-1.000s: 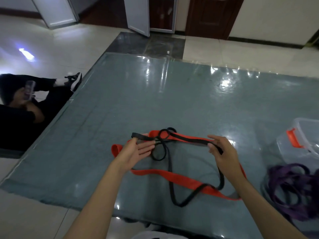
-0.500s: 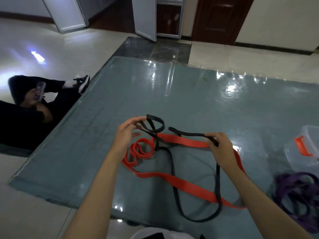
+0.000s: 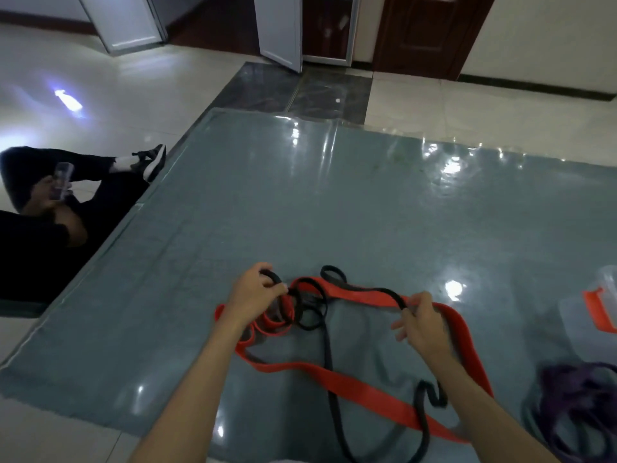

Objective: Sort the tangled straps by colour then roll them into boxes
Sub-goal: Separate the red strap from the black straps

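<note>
On the glossy grey-green table [image 3: 334, 202] the black strap [image 3: 329, 355] and the wide red strap [image 3: 354, 385] lie tangled together at about 6 o'clock of the view. The left hand [image 3: 253, 294] has its fingers and thumb curled round one end of the black strap, pinching a small loop of it just above a bunch of red coils at 7 o'clock of the tangle. The right hand [image 3: 420, 325] pinches the same black strap farther along between thumb and forefinger, its other fingers loosely spread — the stretch between the two hands runs across the top of the red band. From there the black strap drops toward 5 o'clock, crossing the red one twice before trailing off the near table edge. A heap of purple straps [image 3: 581, 406] sits at 4 o'clock, well apart from the hands, and a clear box [image 3: 601, 309] with an orange latch stands at 3 o'clock, cut by the frame edge. At 9 o'clock, off the table, a person in black [image 3: 50, 225] sits on the tiled floor.
</note>
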`<act>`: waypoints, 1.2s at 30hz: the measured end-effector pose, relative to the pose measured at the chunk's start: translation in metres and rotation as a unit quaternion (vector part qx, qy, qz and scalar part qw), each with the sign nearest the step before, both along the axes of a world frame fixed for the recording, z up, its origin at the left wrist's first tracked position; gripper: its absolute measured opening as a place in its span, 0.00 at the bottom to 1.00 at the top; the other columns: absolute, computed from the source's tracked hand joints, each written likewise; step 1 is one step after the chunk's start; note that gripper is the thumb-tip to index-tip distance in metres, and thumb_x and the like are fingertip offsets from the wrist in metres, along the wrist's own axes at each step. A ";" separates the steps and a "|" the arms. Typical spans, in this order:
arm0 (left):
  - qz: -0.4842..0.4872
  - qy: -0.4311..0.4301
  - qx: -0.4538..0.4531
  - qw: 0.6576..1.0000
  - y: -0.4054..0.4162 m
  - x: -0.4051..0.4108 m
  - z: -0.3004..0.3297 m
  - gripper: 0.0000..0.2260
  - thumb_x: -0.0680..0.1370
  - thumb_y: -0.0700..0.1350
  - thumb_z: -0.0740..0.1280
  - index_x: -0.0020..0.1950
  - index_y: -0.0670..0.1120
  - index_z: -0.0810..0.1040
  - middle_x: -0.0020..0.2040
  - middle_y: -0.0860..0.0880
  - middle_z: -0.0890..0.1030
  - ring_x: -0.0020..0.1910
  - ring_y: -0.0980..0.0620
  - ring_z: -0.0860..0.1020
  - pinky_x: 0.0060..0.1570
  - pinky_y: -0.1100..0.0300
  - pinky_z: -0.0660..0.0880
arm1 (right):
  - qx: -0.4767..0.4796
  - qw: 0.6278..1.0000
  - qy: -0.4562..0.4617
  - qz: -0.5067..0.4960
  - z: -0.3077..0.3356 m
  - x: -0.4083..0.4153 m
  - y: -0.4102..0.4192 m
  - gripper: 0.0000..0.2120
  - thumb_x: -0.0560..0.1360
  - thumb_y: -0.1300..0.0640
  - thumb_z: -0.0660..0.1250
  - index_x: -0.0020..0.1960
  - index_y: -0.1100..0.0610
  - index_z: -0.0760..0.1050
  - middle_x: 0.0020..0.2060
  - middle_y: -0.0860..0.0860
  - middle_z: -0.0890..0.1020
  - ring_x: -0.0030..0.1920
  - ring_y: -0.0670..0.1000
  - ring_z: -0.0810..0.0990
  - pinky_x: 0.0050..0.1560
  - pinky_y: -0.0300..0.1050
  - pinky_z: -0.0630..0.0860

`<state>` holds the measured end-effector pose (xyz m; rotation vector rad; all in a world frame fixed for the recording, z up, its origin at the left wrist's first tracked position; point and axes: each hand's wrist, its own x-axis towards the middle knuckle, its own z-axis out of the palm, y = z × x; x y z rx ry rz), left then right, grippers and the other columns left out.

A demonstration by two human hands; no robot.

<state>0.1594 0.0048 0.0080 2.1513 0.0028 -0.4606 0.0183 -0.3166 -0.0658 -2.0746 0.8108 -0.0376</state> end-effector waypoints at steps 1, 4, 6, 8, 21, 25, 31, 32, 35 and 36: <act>-0.018 0.006 0.029 0.999 -0.009 -0.003 -0.003 0.16 0.74 0.45 0.79 0.56 0.46 0.76 0.41 0.48 0.86 0.43 0.48 0.82 0.42 0.58 0.74 | 0.040 0.999 -0.022 -0.018 0.002 0.005 0.003 0.08 0.81 0.67 0.60 0.54 0.56 0.67 0.36 0.59 0.86 0.27 0.56 0.80 0.28 0.45 0.75; -0.110 0.041 0.034 0.992 -0.033 -0.019 -0.009 0.15 0.75 0.43 0.77 0.53 0.48 0.72 0.38 0.48 0.85 0.35 0.53 0.80 0.39 0.57 0.74 | 0.068 0.993 -0.091 -0.028 0.002 0.019 0.002 0.08 0.82 0.68 0.60 0.51 0.58 0.75 0.37 0.59 0.85 0.30 0.56 0.78 0.34 0.49 0.77; -0.204 0.120 -0.076 0.969 -0.048 -0.029 -0.004 0.14 0.77 0.38 0.75 0.56 0.46 0.73 0.45 0.43 0.86 0.37 0.55 0.83 0.39 0.60 0.76 | 0.068 0.990 -0.124 -0.019 0.002 0.026 -0.001 0.11 0.82 0.66 0.63 0.55 0.52 0.79 0.37 0.53 0.82 0.32 0.53 0.78 0.34 0.50 0.77; -0.289 0.202 -0.153 0.923 -0.059 -0.032 0.001 0.16 0.79 0.35 0.72 0.63 0.43 0.72 0.52 0.41 0.87 0.47 0.51 0.85 0.43 0.60 0.78 | 0.085 0.986 -0.144 -0.004 0.005 0.034 -0.007 0.19 0.81 0.66 0.65 0.66 0.48 0.79 0.49 0.48 0.83 0.39 0.51 0.80 0.34 0.46 0.79; -0.192 0.086 0.028 0.977 -0.071 -0.043 -0.079 0.26 0.78 0.39 0.72 0.73 0.55 0.71 0.63 0.48 0.77 0.51 0.52 0.84 0.54 0.57 0.81 | -0.186 0.979 0.067 0.058 -0.046 -0.027 -0.044 0.17 0.71 0.57 0.78 0.57 0.54 0.79 0.52 0.51 0.82 0.51 0.57 0.84 0.45 0.51 0.80; -0.238 -0.027 0.073 0.968 -0.086 -0.073 -0.088 0.17 0.76 0.39 0.71 0.64 0.52 0.78 0.59 0.51 0.73 0.55 0.50 0.78 0.61 0.53 0.76 | -0.194 0.976 0.096 0.006 -0.042 -0.067 -0.045 0.11 0.74 0.60 0.72 0.54 0.52 0.74 0.45 0.55 0.84 0.44 0.62 0.84 0.41 0.54 0.81; -0.400 -0.073 0.232 0.883 -0.107 -0.117 -0.081 0.13 0.79 0.49 0.67 0.64 0.53 0.77 0.64 0.51 0.75 0.64 0.44 0.74 0.63 0.51 0.72 | -0.262 0.942 0.193 0.081 -0.034 -0.102 -0.049 0.09 0.73 0.52 0.73 0.53 0.49 0.82 0.52 0.48 0.84 0.60 0.57 0.79 0.57 0.52 0.77; -0.414 -0.080 0.266 0.867 -0.108 -0.122 -0.080 0.14 0.80 0.50 0.67 0.66 0.53 0.77 0.66 0.51 0.74 0.66 0.44 0.71 0.65 0.50 0.70 | -0.261 0.940 0.206 0.076 -0.034 -0.106 -0.049 0.06 0.74 0.54 0.71 0.50 0.50 0.84 0.50 0.50 0.86 0.59 0.57 0.81 0.56 0.51 0.78; -0.429 -0.101 0.327 0.836 -0.109 -0.134 -0.079 0.20 0.79 0.47 0.68 0.71 0.54 0.74 0.76 0.48 0.65 0.73 0.41 0.65 0.70 0.46 0.65 | -0.209 0.961 0.174 0.046 -0.034 -0.118 -0.045 0.06 0.72 0.62 0.70 0.43 0.54 0.85 0.43 0.55 0.87 0.49 0.60 0.86 0.50 0.50 0.81; -0.432 -0.096 0.332 0.833 -0.109 -0.140 -0.078 0.24 0.78 0.44 0.69 0.74 0.55 0.72 0.81 0.47 0.58 0.76 0.40 0.62 0.74 0.44 0.63 | -0.187 0.974 0.127 0.020 -0.034 -0.124 -0.044 0.08 0.71 0.66 0.70 0.43 0.54 0.85 0.44 0.56 0.87 0.48 0.61 0.86 0.49 0.51 0.81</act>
